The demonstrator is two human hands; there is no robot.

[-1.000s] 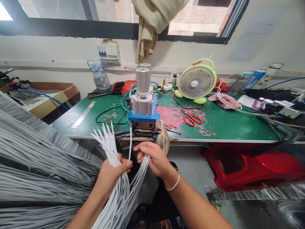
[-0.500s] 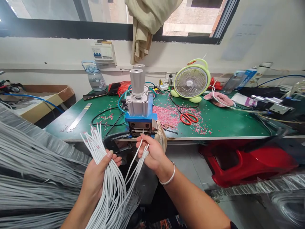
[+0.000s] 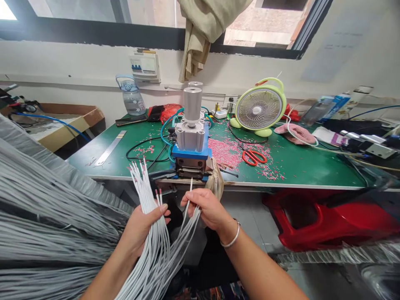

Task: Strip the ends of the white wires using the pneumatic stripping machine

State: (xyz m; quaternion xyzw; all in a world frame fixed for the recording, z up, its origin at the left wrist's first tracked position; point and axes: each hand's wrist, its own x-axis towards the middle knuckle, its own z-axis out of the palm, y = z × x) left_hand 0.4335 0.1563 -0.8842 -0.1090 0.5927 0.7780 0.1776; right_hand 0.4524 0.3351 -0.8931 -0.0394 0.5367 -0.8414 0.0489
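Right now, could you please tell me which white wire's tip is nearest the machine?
It is the single wire rising alone from the right hand toward the machine; the red-tipped wires in the left hand stand farther off.

A white wall (image 3: 93,62), ragged along the dark frame (image 3: 93,34) of a window (image 3: 256,27), stands behind a green table (image 3: 312,162); a beige cloth (image 3: 203,23) hangs across the frame; daylight glares brightest at far left; a breaker box (image 3: 148,66) sits on the wall; grey tiles (image 3: 254,218) floor the room, a red stool (image 3: 350,218) at right.
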